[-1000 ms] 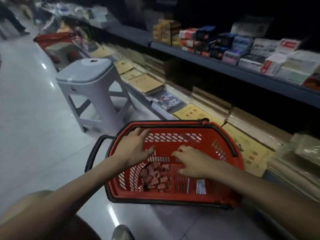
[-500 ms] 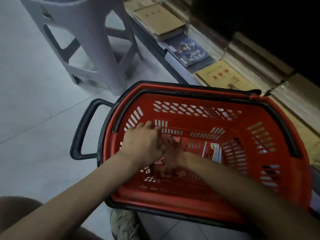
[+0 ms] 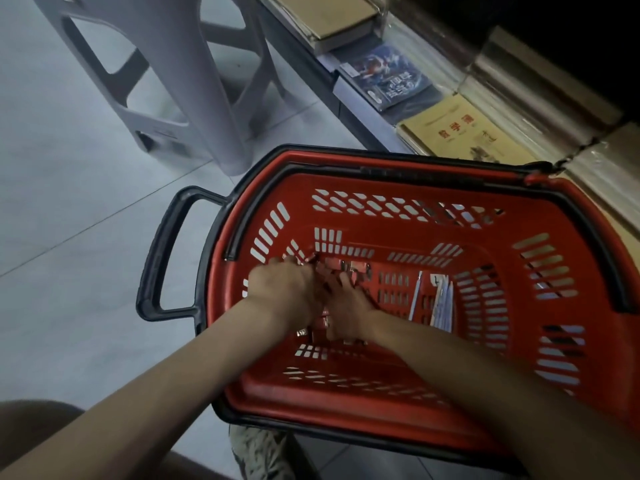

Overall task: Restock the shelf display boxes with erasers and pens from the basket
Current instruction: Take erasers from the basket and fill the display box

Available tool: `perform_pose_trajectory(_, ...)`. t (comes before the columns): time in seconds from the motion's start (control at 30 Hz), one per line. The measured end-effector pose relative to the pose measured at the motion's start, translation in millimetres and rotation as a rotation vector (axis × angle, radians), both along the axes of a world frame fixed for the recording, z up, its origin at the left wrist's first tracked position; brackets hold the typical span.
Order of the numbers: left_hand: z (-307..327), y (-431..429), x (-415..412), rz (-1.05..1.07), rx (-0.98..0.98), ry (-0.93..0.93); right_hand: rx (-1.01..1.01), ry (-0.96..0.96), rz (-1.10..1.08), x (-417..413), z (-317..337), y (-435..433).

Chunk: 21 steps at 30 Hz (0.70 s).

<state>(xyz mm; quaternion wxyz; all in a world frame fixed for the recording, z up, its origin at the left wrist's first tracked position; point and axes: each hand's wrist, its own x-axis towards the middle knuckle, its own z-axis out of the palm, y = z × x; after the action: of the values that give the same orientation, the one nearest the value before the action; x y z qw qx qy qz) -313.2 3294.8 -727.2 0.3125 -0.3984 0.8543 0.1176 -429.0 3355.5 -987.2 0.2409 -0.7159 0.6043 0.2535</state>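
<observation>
Down on the basket floor, both sets of fingers are curled into a heap of small red erasers (image 3: 341,268). The left hand (image 3: 285,289) lies palm down over the heap's left side, fingers bent and pressed among the pieces; whether it has actually closed on any cannot be told, since the hand covers them. The right hand (image 3: 346,308) sits just beside it, touching it, fingers spread and pointing toward the far wall, resting on the erasers; its grasp cannot be told either. More erasers show beyond the fingertips and under the wrists.

To the right of the hands, apart from the heap, a few pens (image 3: 443,299) in pale packets lie on the basket floor, running away from the person.

The basket (image 3: 540,403) is red with slotted walls and a black rim; one black handle (image 3: 156,258) sticks out on its left, and another lies folded along the far rim. It stands on the pale tiled floor (image 3: 69,237), against a low shelf (image 3: 363,109) holding a blue book (image 3: 388,77) and yellow booklets (image 3: 457,133). A grey plastic stool (image 3: 194,98) stands beyond the basket on the left. A patterned shoe (image 3: 263,452) shows under the near rim.
</observation>
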Motion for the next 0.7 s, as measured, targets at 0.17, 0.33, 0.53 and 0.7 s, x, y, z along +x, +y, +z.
perform_pose_trajectory(0.17, 8.7, 0.0, 1.1, -0.002, -0.012, 0.011, -0.081, -0.007, -0.014, 5.2, 16.0, 2.5)
perform_pose_trajectory(0.33, 13.2, -2.4, -1.1, 0.026, -0.012, 0.045, -0.161, 0.01, 0.0, 7.4, 56.8, 9.2)
perform_pose_trajectory(0.53, 15.2, -3.2, 1.6, 0.027, -0.006, 0.077, -0.161, 0.149, 0.201, 0.9, 50.5, 7.7)
perform_pose_trajectory(0.7, 10.0, -6.0, 6.3, 0.036, -0.03, 0.129, -0.161, 0.043, 0.285, -18.5, 44.8, 14.8)
